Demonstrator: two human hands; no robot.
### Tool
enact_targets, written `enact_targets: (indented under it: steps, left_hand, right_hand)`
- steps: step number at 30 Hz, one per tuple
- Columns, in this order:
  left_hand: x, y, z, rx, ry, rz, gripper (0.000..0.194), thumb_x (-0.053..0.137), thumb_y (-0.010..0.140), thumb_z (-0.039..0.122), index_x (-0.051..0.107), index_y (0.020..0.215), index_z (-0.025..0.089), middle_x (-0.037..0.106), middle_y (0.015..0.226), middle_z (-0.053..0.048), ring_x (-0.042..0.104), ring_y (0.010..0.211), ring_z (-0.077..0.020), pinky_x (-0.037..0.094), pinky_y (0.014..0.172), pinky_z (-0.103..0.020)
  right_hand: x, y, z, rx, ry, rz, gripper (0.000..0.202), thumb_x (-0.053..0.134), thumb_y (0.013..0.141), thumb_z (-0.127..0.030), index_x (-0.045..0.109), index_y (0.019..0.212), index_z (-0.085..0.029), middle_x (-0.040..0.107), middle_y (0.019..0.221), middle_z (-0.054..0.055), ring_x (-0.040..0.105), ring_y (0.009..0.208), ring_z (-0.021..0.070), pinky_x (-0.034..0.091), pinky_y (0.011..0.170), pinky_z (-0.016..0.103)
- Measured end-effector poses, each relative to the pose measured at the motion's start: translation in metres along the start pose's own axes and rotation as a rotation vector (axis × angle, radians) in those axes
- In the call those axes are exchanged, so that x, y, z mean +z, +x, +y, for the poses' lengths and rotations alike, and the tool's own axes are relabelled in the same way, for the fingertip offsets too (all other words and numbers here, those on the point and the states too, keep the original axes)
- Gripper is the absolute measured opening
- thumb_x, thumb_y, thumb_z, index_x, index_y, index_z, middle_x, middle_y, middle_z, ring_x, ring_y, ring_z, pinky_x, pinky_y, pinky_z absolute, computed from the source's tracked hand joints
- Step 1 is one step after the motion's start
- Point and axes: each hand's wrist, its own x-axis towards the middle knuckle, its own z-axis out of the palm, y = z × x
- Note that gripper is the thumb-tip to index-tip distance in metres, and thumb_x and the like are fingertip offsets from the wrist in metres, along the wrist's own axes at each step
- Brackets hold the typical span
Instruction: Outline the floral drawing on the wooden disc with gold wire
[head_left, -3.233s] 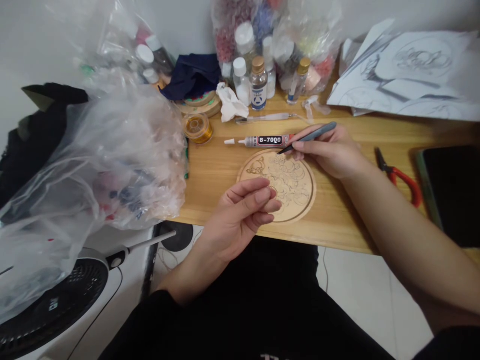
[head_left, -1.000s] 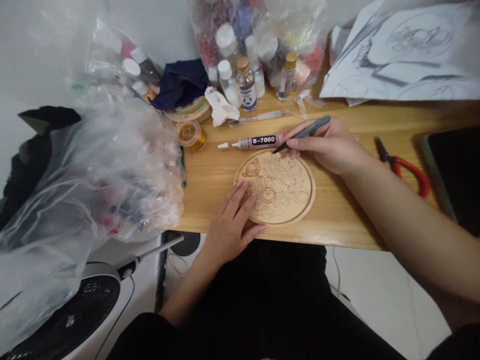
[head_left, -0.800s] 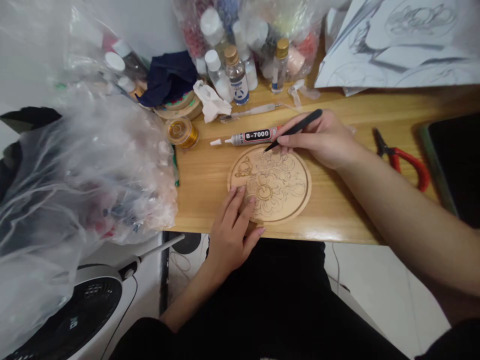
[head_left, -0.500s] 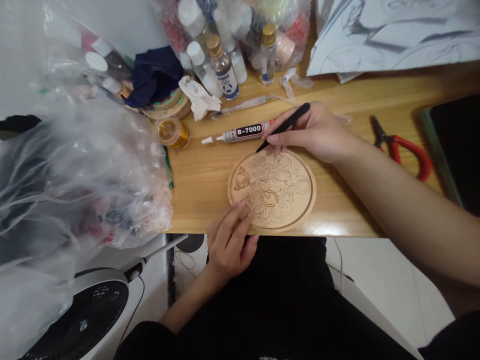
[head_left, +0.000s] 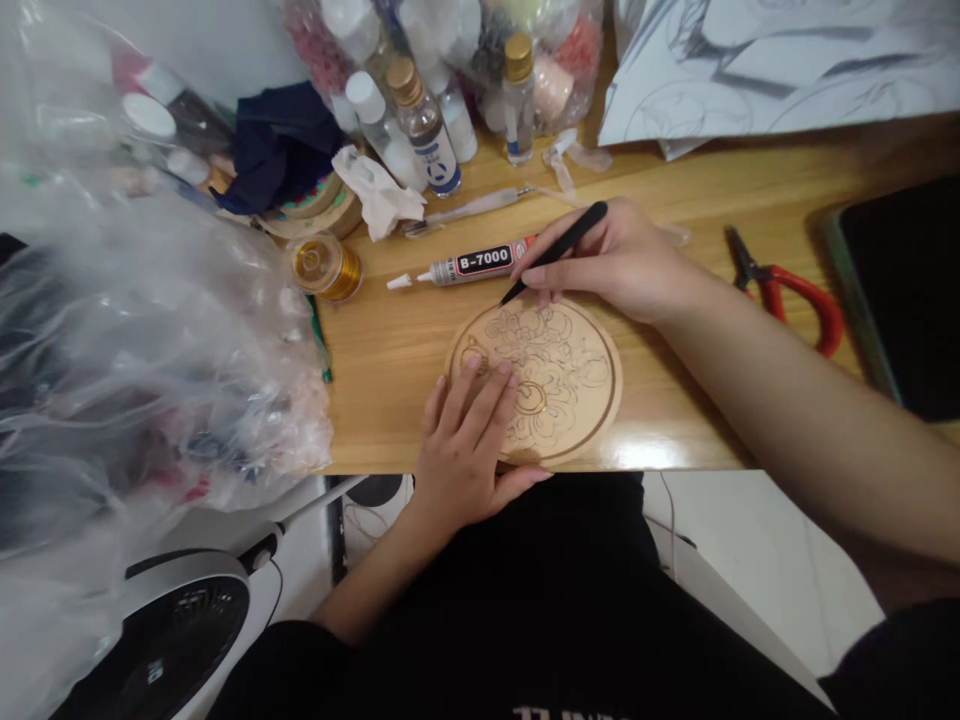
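Note:
A round wooden plaque with a flower line drawing lies at the table's front edge. Gold wire forms a ring on one flower. My left hand rests flat on the plaque's left side, fingers spread and thumb along its near rim, covering part of the drawing. Black tweezers are pinched in my right hand, their tip pointing down at the plaque's far left edge. Whether the tip touches is too fine to see. Behind the tweezers lies a B-7000 glue tube, its white cap off beside the nozzle.
A spool of gold wire stands to the left, near bulky plastic bags. Bottles and a white-handled tool are at the back. Red-handled pliers and a dark tablet-like device lie right.
My left hand has moved up and right from the plaque's edge onto its face, fingers spreading. The right hand keeps the tweezers in nearly the same place. The whole view has shifted slightly.

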Motion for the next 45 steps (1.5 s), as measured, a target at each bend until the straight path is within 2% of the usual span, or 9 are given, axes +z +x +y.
enact_targets:
  steps: [5,11,18,26,35,45]
  left_hand:
    - [0.0003,0.0007,0.0012,0.021,0.061,0.000,0.075,0.032,0.100,0.065,0.052,0.139,0.004,0.061,0.139,-0.018,0.039,0.144,-0.0368,0.024,0.120,-0.049]
    - [0.0019,0.0005,0.0010,0.011,0.064,0.007,0.075,0.032,0.099,0.066,0.049,0.144,0.007,0.062,0.139,-0.017,0.041,0.144,-0.0348,0.023,0.121,-0.049]
    - [-0.0002,0.0022,0.0010,0.037,0.080,-0.012,0.077,0.033,0.098,0.068,0.053,0.138,0.004,0.062,0.138,-0.019,0.048,0.138,-0.0345,0.024,0.121,-0.046]
    - [0.0023,0.0015,0.0022,0.036,0.099,0.017,0.079,0.028,0.099,0.068,0.054,0.137,0.003,0.063,0.136,-0.019,0.049,0.137,-0.0351,0.025,0.120,-0.046]
    - [0.0021,0.0015,0.0024,0.026,0.088,-0.026,0.082,0.028,0.098,0.070,0.048,0.145,0.006,0.059,0.142,-0.018,0.041,0.143,-0.0342,0.022,0.121,-0.047]
    - [0.0007,0.0046,0.0033,0.020,0.106,-0.025,0.080,0.031,0.097,0.071,0.053,0.139,0.007,0.061,0.139,-0.016,0.047,0.138,-0.0340,0.022,0.121,-0.045]
  right_hand:
    - [0.0000,-0.0002,0.0004,-0.006,0.000,0.000,0.006,0.076,0.075,-0.005,0.074,0.079,-0.010,0.070,0.064,0.002,0.062,0.053,0.0096,0.055,0.059,0.024]
    - [-0.0020,0.0002,0.0032,-0.026,0.016,-0.025,0.007,0.079,0.073,-0.011,0.075,0.078,-0.014,0.071,0.065,-0.001,0.062,0.053,0.0085,0.056,0.057,0.022]
    - [-0.0015,-0.0003,0.0029,-0.028,0.045,-0.021,0.008,0.079,0.072,-0.010,0.076,0.076,-0.015,0.072,0.064,-0.001,0.063,0.053,0.0072,0.055,0.056,0.019]
    - [-0.0028,-0.0005,0.0038,-0.021,0.023,-0.034,0.007,0.079,0.073,-0.011,0.075,0.079,-0.014,0.072,0.066,0.000,0.063,0.056,0.0086,0.056,0.059,0.022]
    - [-0.0015,-0.0009,0.0016,-0.014,0.018,-0.026,0.009,0.081,0.072,-0.012,0.074,0.078,-0.014,0.071,0.066,-0.001,0.062,0.054,0.0071,0.055,0.058,0.020]
    - [0.0003,-0.0017,-0.0004,0.000,0.020,-0.004,0.009,0.077,0.074,-0.005,0.074,0.078,-0.012,0.071,0.064,0.000,0.062,0.053,0.0068,0.054,0.057,0.020]
